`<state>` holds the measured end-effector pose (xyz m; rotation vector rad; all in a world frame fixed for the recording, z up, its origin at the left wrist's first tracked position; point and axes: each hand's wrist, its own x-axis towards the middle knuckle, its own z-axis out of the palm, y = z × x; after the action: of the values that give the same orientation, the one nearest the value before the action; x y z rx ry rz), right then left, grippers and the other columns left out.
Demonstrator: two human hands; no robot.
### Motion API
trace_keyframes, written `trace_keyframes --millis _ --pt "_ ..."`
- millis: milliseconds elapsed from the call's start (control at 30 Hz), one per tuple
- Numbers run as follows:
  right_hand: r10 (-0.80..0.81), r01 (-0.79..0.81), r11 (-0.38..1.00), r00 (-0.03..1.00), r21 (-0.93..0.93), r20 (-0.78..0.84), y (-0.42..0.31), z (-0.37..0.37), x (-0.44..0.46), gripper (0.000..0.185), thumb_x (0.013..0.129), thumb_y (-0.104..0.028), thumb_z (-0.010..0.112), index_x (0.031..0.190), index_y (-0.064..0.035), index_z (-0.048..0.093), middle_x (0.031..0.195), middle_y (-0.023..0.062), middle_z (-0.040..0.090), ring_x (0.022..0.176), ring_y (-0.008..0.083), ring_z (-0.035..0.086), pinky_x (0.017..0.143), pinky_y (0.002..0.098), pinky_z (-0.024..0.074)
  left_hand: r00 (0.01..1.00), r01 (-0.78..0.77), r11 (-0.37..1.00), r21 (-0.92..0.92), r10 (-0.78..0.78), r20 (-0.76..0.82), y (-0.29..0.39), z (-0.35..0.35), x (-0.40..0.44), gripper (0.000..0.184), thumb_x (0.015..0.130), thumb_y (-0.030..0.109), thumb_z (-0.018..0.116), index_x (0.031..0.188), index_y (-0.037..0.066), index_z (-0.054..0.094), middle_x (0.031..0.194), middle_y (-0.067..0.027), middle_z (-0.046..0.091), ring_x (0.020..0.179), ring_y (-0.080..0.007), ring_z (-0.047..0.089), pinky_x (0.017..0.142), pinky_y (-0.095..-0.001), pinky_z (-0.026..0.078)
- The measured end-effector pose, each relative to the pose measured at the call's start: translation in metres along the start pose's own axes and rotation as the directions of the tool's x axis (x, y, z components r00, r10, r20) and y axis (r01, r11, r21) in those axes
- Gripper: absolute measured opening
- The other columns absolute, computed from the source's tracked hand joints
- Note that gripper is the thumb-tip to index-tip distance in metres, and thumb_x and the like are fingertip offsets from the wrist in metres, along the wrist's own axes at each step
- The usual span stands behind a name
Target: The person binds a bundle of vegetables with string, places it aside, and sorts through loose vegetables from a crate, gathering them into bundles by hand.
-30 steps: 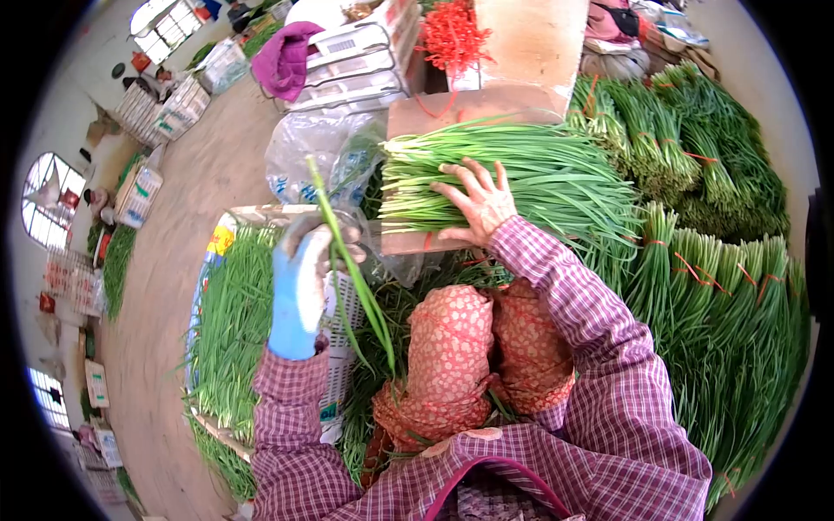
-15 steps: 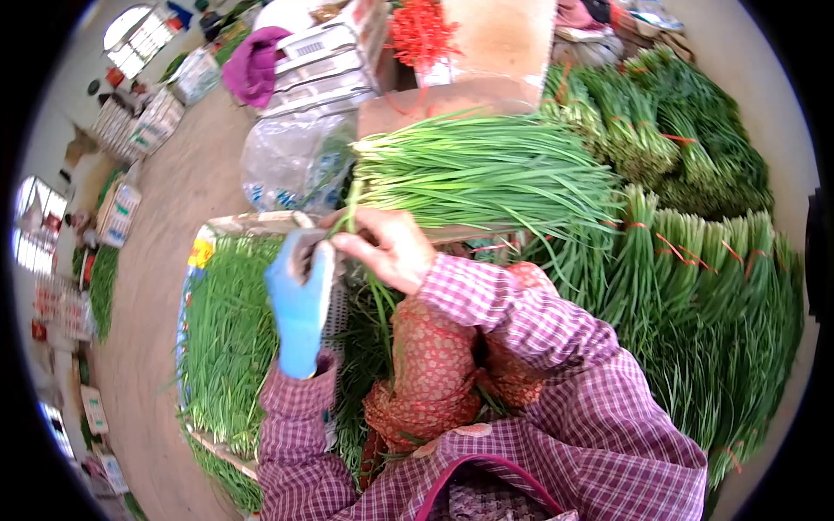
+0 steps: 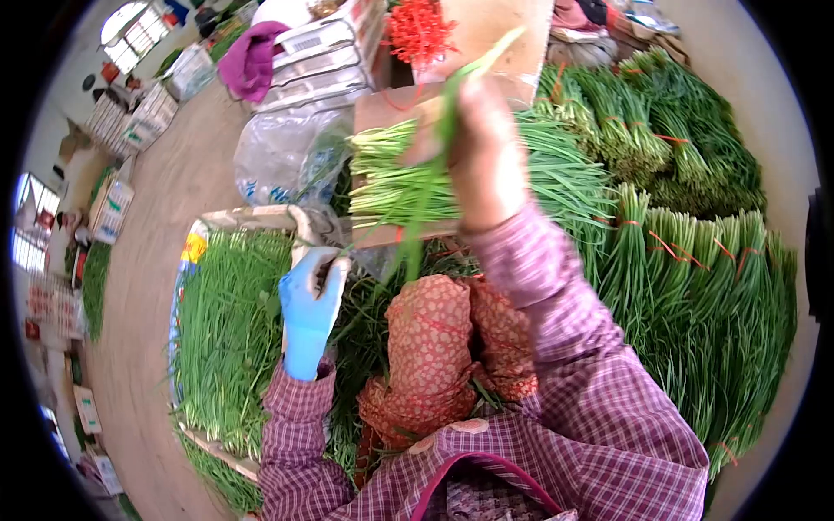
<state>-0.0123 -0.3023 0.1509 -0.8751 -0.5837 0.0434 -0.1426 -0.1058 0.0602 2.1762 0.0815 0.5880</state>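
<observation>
My bare right hand (image 3: 493, 165), blurred by motion, is closed round a few garlic chives (image 3: 447, 113) above the cardboard-topped stand. Their pale ends point up and away, and the green leaves hang down towards me. Below that hand lies a loose pile of garlic chives (image 3: 395, 174), pale ends to the left. My left hand (image 3: 313, 300), in a blue glove with a pale palm side, is lower and to the left with its fingers curled. A thin green strand shows near its fingertips; what it grips is hidden.
A crate (image 3: 248, 217) of chives stands at my left. Tied chive bundles (image 3: 695, 243) are stacked at the right. Red ties (image 3: 420, 33) hang by the cardboard (image 3: 495, 43). A clear plastic bag (image 3: 282, 156) and stacked white crates (image 3: 317, 65) are beyond.
My right hand has moved up and away from my left hand, carrying the chives over the pile. My gloved left hand has shifted slightly right and down, fingers still curled.
</observation>
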Motion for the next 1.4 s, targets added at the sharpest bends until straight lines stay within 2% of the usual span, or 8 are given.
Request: trace_keyframes --millis 133,200,267,400,633,1033,1200,1400 --pt "-0.284 0.302 0.742 0.950 -0.598 0.128 -0.054 -0.035 0.044 0.040 0.099 -0.040 0.042 0.113 -0.0054 0.054 0.068 0.0022 0.057 0.054 0.0129 0.055 0.050 0.0255 0.0454 0.998 0.054 0.998 0.036 -0.055 0.032 -0.024 -0.001 -0.004 0.010 0.088 0.010 0.061 0.092 0.001 0.064 0.072 -0.0029 0.061 0.061 -0.0067 0.053 0.056 -0.0221 0.042" --pt "-0.415 0.481 0.327 0.846 -0.814 0.333 -0.044 -0.049 0.063 0.038 0.099 -0.040 0.040 0.113 -0.0068 0.054 0.067 0.0041 0.059 0.054 0.0144 0.057 0.049 0.0308 0.0478 0.994 0.089 0.996 0.007 -0.089 0.060 -0.036 0.003 -0.007 0.010 0.088 0.010 0.060 0.091 0.001 0.063 0.074 -0.0027 0.061 0.063 -0.0067 0.054 0.057 -0.0222 0.043" --pt "-0.129 0.372 -0.251 0.902 -0.894 0.412 -0.034 -0.060 0.074 0.035 0.095 -0.045 0.047 0.106 -0.0138 0.057 0.071 0.0079 0.064 0.050 0.0207 0.061 0.046 0.0376 0.0493 0.985 0.139 0.990 -0.013 -0.137 0.107 -0.044 0.011 -0.010 0.010 0.087 0.007 0.061 0.093 0.000 0.064 0.077 -0.0023 0.064 0.069 -0.0075 0.058 0.064 -0.0228 0.047" --pt "0.022 0.645 -0.215 0.754 -0.733 0.657 0.046 -0.097 0.079 0.028 0.094 -0.043 0.049 0.099 -0.0167 0.057 0.076 0.0127 0.062 0.052 0.0276 0.060 0.048 0.0416 0.0491 0.986 0.131 0.991 -0.037 -0.126 0.111 -0.058 0.030 -0.013 0.011 0.086 0.010 0.064 0.094 0.002 0.063 0.081 -0.0012 0.062 0.070 -0.0064 0.056 0.063 -0.0209 0.045" --pt "0.060 0.587 -0.184 0.807 -0.788 0.587 0.124 -0.093 0.041 0.024 0.082 -0.032 0.064 0.097 -0.0144 0.060 0.088 0.0038 0.056 0.086 0.0234 0.057 0.070 0.0378 0.0491 0.995 0.065 0.997 0.030 -0.067 0.069 -0.052 0.045 -0.006 0.017 0.084 0.011 0.065 0.096 0.000 0.062 0.090 -0.0082 0.061 0.078 -0.0161 0.061 0.070 -0.0274 0.049" --pt "-0.016 0.568 -0.139 0.818 -0.811 0.576 0.115 -0.074 0.028 0.023 0.080 -0.022 0.068 0.100 -0.0122 0.064 0.096 0.0050 0.057 0.092 0.0253 0.053 0.081 0.0381 0.0415 0.999 -0.051 0.993 0.104 0.052 -0.012 -0.048 0.044 -0.022 0.022 0.081 0.021 0.068 0.098 0.009 0.061 0.089 -0.0086 0.061 0.083 -0.0283 0.062 0.073 -0.0372 0.050" --pt "0.008 0.592 -0.047 0.806 -0.805 0.592 0.109 -0.039 0.013 0.022 0.081 -0.020 0.066 0.100 -0.0093 0.063 0.096 0.0076 0.057 0.091 0.0276 0.052 0.080 0.0387 0.0413 0.965 0.180 0.965 0.193 -0.134 -0.226 -0.076 -0.041 -0.054 0.018 0.082 0.013 0.065 0.097 0.003 0.065 0.094 -0.0094 0.065 0.085 -0.0196 0.064 0.076 -0.0326 0.050" --pt "0.192 0.573 0.312 0.743 -0.758 0.641 0.131 0.008 -0.014 0.020 0.081 -0.014 0.066 0.098 -0.0045 0.064 0.090 0.0132 0.061 0.084 0.0320 0.059 0.077 0.0393 0.0473 0.765 0.478 0.863 0.166 -0.316 -0.561 -0.142 -0.150 -0.165 0.015 0.085 0.011 0.063 0.098 0.003 0.066 0.088 -0.0076 0.066 0.077 -0.0161 0.063 0.072 -0.0272 0.052"
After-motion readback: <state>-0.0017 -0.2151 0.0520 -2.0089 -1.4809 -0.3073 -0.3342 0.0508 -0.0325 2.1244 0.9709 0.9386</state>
